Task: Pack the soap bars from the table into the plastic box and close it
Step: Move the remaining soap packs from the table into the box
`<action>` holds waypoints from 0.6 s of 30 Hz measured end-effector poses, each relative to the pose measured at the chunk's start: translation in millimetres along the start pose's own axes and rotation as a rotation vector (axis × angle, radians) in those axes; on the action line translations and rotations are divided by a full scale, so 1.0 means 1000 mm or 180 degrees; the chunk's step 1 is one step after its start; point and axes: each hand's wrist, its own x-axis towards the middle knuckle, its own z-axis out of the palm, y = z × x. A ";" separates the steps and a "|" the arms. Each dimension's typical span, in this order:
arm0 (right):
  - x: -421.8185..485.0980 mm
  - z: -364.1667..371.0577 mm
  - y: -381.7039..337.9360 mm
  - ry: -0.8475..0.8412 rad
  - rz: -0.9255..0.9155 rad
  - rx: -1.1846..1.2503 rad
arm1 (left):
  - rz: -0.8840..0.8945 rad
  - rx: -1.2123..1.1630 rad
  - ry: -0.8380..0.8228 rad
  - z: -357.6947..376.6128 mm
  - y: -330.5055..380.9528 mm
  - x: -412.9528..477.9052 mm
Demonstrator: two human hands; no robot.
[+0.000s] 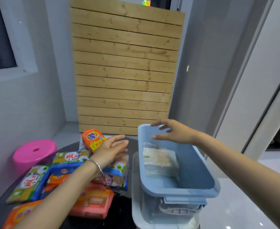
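Observation:
A blue plastic box (200, 164) stands open at the right of the dark table, resting on a clear lid or tray (136, 202). Inside it lies one pale soap pack in clear wrap (159, 161). My right hand (174, 132) hovers over the box's far end, fingers spread, holding nothing. My left hand (110, 150) reaches over the heap of wrapped soap bars (66, 172) left of the box, fingers extended above a blue and green pack (117, 171). An orange Tide bar (93, 139) sits at the heap's far end.
A pink plastic stool (34, 152) stands left of the table. A wooden slatted panel (124, 71) leans against the wall behind. Pink soap packs (93, 202) lie at the near side of the heap. The floor at right is glossy white.

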 end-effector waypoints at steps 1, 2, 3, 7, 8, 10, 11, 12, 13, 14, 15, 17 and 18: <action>-0.003 0.000 -0.011 0.0033 -0.0131 0.0115 | 0.0209 0.0311 0.0036 -0.011 -0.002 -0.002; -0.006 0.003 -0.024 0.0003 -0.0237 0.0213 | 0.0413 0.0780 0.0045 -0.024 -0.005 -0.005; -0.008 0.008 -0.035 -0.0070 -0.0295 0.0274 | 0.0541 0.1405 -0.0016 -0.036 -0.009 -0.007; -0.011 0.036 -0.058 -0.0269 -0.0281 0.0257 | 0.0504 0.3862 -0.0667 -0.059 -0.028 -0.002; -0.012 0.042 -0.060 -0.0264 -0.0244 0.0273 | 0.0478 0.4113 -0.0789 -0.061 -0.030 0.001; -0.014 0.053 -0.057 -0.0253 -0.0166 0.0277 | 0.0433 0.4308 -0.0864 -0.062 -0.029 0.008; -0.016 0.057 -0.055 -0.0237 -0.0138 0.0273 | 0.0456 0.4351 -0.0846 -0.061 -0.029 0.011; -0.018 0.060 -0.053 -0.0209 -0.0126 0.0286 | 0.0499 0.4383 -0.0806 -0.060 -0.028 0.012; -0.020 0.062 -0.051 -0.0179 -0.0117 0.0318 | 0.0555 0.4376 -0.0760 -0.060 -0.027 0.011; -0.022 0.063 -0.050 -0.0163 -0.0097 0.0367 | 0.0594 0.4302 -0.0720 -0.060 -0.027 0.009; -0.025 0.064 -0.049 -0.0164 -0.0070 0.0405 | 0.0643 0.4175 -0.0690 -0.061 -0.026 0.007; -0.029 0.063 -0.048 -0.0199 -0.0049 0.0418 | 0.0804 0.3835 -0.0644 -0.065 -0.021 0.001; -0.030 0.062 -0.047 -0.0204 -0.0045 0.0470 | 0.0898 0.3638 -0.0618 -0.067 -0.014 -0.004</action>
